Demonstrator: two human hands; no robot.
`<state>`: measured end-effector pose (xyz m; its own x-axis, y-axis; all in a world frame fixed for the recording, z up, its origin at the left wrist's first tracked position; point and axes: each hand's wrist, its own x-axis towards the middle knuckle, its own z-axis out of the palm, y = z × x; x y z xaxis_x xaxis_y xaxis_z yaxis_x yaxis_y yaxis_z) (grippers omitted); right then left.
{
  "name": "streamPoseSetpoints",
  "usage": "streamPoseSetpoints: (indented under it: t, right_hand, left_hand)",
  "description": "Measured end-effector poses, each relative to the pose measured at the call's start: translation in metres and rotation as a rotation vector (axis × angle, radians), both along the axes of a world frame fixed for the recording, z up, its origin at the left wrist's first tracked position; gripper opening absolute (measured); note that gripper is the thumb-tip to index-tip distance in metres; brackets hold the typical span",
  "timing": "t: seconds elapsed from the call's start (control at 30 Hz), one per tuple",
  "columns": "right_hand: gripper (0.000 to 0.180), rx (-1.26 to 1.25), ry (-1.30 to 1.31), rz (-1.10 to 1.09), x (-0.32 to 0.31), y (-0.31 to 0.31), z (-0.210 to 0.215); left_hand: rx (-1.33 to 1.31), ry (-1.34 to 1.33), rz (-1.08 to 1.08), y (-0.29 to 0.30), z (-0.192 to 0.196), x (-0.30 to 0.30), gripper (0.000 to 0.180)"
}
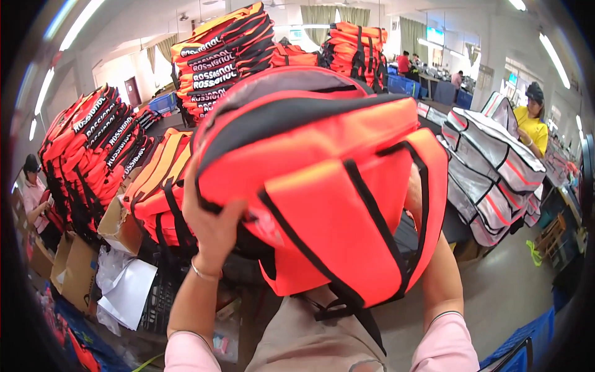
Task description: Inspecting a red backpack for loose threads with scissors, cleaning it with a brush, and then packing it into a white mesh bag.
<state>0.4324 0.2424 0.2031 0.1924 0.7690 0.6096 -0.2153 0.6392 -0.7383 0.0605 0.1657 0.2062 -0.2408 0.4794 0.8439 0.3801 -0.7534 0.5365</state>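
Head view: bright orange-red, black-trimmed fabric bag [310, 167], long axis roughly left-right. Left grip [212, 228]: grasping bag's left end. Right grip [414, 193]: at bag's right side, partly behind orange black-edged strap loop [436, 180]; closure cannot be told.

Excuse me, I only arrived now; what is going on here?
A person's left hand grips a bright orange-red and black fabric bag by its left side. The right hand is at its right side, partly hidden by a strap. Ahead stands a tall stack of red-and-black fabric bags; silver-grey bags with black edging are piled to the right.
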Motion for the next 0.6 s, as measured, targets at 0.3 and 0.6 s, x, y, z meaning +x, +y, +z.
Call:
streamPoseSetpoints:
  t: [0.3,0.6]
  right_hand:
    - [0.036,-0.304,-0.103,-0.117,0.064,-0.083,0.016]
    - [0.042,-0.823,-0.871,-0.254,0.046,-0.082,-0.181]
  left_hand:
    - [-0.315,0.022,-0.612,0.08,0.132,0.041,0.036]
    - [-0.465,0.939,0.227,0.14,-0.172,-0.027,0.048]
